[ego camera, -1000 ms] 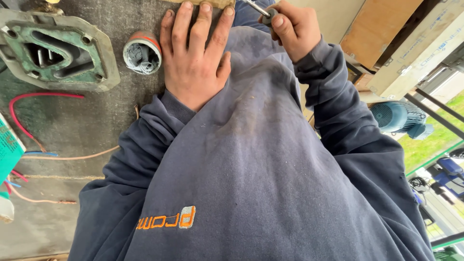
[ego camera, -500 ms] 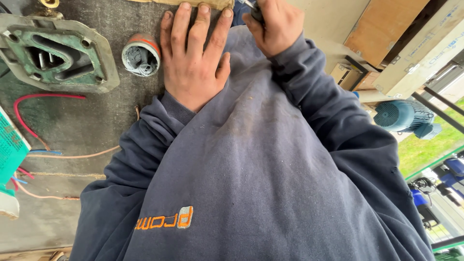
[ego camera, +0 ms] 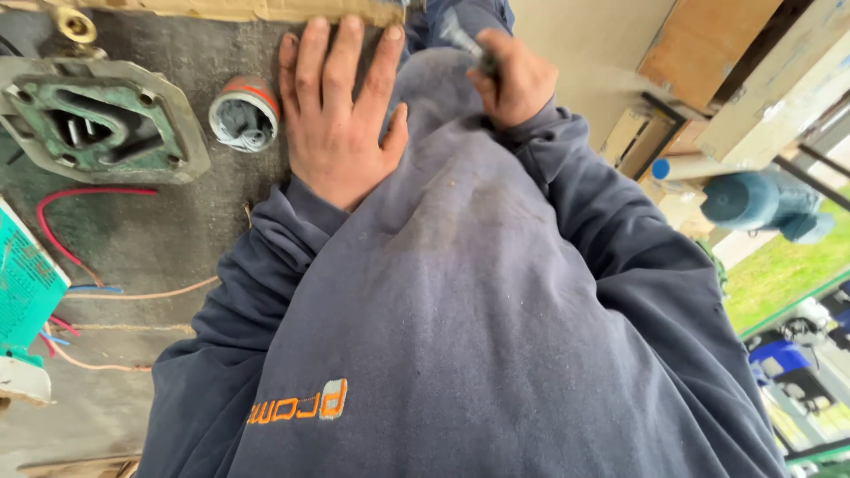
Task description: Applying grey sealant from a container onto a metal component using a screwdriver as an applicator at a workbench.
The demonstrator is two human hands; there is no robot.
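I look straight down my own dark blue sweatshirt [ego camera: 496, 319]. My left hand [ego camera: 341, 111] lies flat, fingers spread, on the dark grey work surface [ego camera: 168, 239] and holds nothing. A small grey and red cylindrical part [ego camera: 243, 113] sits just left of it. My right hand [ego camera: 512, 78] is closed around a thin metal tool [ego camera: 462, 37] whose tip sticks out toward the top; its exact kind is blurred.
A green cast metal housing [ego camera: 97, 119] lies at the upper left with a brass fitting [ego camera: 75, 25] above it. Red, blue and tan wires [ego camera: 80, 257] trail toward a teal box [ego camera: 27, 283]. Cardboard [ego camera: 266, 9] edges the top. A teal motor [ego camera: 761, 204] stands at right.
My right hand has moved left and down toward my chest with the tool. The left hand has stayed flat on the surface.
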